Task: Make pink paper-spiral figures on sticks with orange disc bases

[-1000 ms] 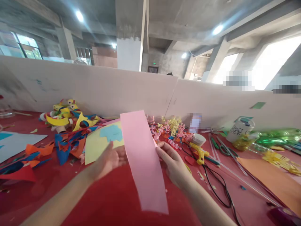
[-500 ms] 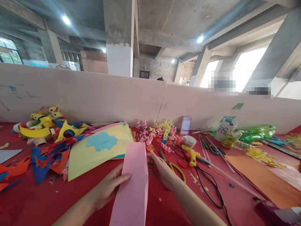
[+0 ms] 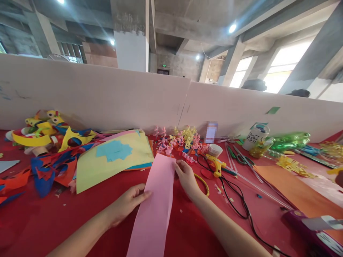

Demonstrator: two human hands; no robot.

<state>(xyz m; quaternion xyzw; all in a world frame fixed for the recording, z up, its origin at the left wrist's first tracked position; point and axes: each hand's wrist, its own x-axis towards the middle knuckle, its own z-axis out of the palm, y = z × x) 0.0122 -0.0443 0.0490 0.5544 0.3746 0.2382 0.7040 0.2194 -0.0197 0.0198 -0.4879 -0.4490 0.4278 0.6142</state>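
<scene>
Holding pink paper, white container illegibly lettered

Daylight glares nearly white through windows past the far right corner of the table; ceiling lamps trail bluish streaks. The near edge looks darker, perhaps shaded. Both sides stretch; a patch by the far edge is pixelated.
</scene>
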